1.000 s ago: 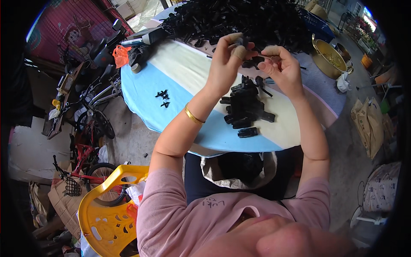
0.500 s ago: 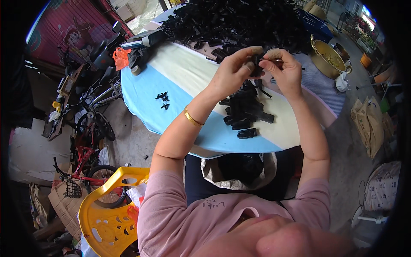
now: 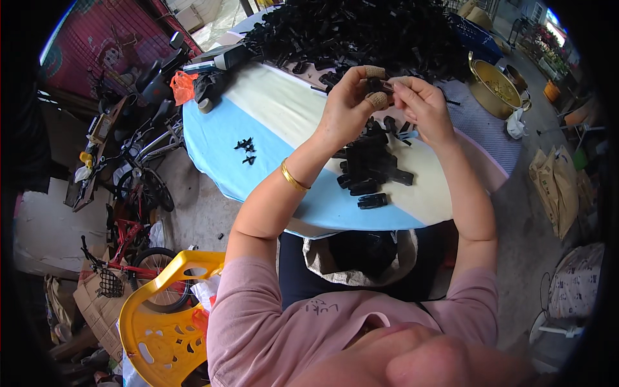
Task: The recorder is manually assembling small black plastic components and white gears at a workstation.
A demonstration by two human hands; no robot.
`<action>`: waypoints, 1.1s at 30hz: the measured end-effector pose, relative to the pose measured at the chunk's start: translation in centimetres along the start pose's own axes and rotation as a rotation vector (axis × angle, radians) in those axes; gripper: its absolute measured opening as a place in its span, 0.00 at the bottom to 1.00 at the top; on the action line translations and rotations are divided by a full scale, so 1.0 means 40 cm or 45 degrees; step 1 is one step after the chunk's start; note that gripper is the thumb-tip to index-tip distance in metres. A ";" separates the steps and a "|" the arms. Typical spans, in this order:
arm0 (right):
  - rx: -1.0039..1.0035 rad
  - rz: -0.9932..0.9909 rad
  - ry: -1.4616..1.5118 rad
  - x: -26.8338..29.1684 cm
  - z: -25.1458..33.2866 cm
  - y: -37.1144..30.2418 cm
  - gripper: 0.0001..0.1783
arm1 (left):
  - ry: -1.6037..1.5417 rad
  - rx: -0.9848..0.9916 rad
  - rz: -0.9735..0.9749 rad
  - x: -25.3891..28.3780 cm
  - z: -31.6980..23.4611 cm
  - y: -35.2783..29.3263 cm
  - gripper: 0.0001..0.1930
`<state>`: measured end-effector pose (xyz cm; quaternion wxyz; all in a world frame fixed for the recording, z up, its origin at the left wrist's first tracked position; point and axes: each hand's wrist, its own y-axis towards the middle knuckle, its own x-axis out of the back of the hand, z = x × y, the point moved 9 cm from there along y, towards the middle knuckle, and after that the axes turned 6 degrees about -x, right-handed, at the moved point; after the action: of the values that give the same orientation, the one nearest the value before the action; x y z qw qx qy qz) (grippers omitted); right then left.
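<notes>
Above the far middle of the cloth-covered table, my left hand [image 3: 348, 106] closes thumb and forefinger around a small black plastic part [image 3: 374, 84]. Tan wrappings cover those fingertips. Close on its right, my right hand [image 3: 427, 111] pinches its fingers together against the part's right side; what lies between them is too small to make out. Something light blue [image 3: 407, 135] shows just below the right hand. Under both hands lies a small heap of black plastic parts [image 3: 371, 161], with one separate part [image 3: 372, 201] nearest me.
A large pile of black parts [image 3: 361, 35] covers the table's far side. Several small black pieces [image 3: 245, 149] lie on the blue cloth at left. A brass-coloured pot [image 3: 493, 90] stands far right. An open sack [image 3: 316, 261] is at my lap; a yellow chair [image 3: 161, 329] stands left.
My right hand has turned, its fingers now pinched at the part's right side. My left hand has shifted slightly left, its wrapped thumb now showing. The heap looks the same.
</notes>
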<state>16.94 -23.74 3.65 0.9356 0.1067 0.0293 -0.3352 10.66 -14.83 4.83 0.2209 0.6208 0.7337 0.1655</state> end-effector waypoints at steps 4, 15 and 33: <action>0.047 -0.027 -0.058 0.005 0.010 -0.002 0.09 | 0.069 -0.071 -0.002 -0.006 -0.011 -0.002 0.16; 0.058 -0.016 -0.188 -0.011 0.021 -0.012 0.09 | 0.194 -0.147 -0.083 0.009 -0.018 -0.005 0.14; 0.124 -0.221 -0.465 0.085 0.064 0.003 0.10 | 0.637 -0.423 -0.008 -0.023 -0.095 -0.016 0.17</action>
<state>19.59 -26.31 5.74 0.8867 0.0863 -0.1477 -0.4295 8.24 -15.71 7.82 0.1323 0.5138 0.7301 0.4307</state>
